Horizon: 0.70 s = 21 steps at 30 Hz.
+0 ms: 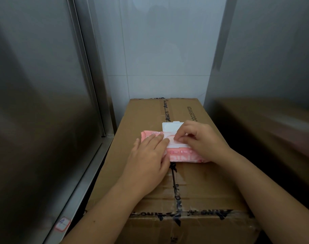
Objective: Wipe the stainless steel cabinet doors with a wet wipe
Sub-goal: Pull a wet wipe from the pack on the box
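Note:
A pink wet-wipe pack (183, 156) lies on top of a taped cardboard box (183, 187), its white flip lid (171, 126) standing open. My left hand (148, 161) lies flat on the pack's left end with straight fingers. My right hand (201, 140) is over the pack's white opening, fingertips and thumb pinched together there; whether a wipe is between them I cannot tell. A stainless steel cabinet door (37, 95) fills the left side, and another steel panel (266, 55) stands on the right.
White wall tiles (150, 50) lie behind the box. A steel ledge (83, 180) runs along the foot of the left door, with a small red-bordered sticker (63, 223) on it. The box sits tight between the two steel surfaces.

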Available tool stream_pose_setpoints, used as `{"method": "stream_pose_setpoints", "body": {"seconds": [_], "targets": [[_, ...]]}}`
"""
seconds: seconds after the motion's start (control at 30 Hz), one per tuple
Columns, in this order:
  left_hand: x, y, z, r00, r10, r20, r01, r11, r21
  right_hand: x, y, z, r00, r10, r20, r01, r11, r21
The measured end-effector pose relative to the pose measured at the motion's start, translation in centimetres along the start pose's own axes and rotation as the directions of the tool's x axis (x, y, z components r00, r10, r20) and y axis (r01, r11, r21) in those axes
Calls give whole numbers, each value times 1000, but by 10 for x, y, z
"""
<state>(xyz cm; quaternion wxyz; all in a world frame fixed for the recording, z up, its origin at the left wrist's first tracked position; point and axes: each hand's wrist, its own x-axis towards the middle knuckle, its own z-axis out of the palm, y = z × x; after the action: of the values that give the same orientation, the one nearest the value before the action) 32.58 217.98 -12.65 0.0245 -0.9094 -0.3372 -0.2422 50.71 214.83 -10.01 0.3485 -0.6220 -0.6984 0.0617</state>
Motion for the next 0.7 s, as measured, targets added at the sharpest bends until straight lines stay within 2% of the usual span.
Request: {"method": "stream_pose_setpoints", "body": {"seconds": [0.07, 0.2, 0.33, 0.5, 0.7], "targets": [[-1, -1, 1, 1000, 13, -7, -13, 1000, 25, -2, 0, -2, 1000, 21, 5, -21, 999, 32], [1, 0, 2, 1000, 13, 5, -13, 999, -30, -4, 5, -7, 997, 71, 8, -71, 989, 131], [1, 0, 1, 1000, 18, 17, -18, 1000, 23, -5, 10, -14, 987, 147, -67, -130, 968, 213], [2, 2, 0, 999, 17, 30, -19, 998, 66, -13, 16, -21, 980, 169, -104, -136, 954, 269], [0, 0, 4, 999, 19, -32, -18, 999, 44, -15, 23, -21, 947, 258, -194, -185, 927, 327]]}}
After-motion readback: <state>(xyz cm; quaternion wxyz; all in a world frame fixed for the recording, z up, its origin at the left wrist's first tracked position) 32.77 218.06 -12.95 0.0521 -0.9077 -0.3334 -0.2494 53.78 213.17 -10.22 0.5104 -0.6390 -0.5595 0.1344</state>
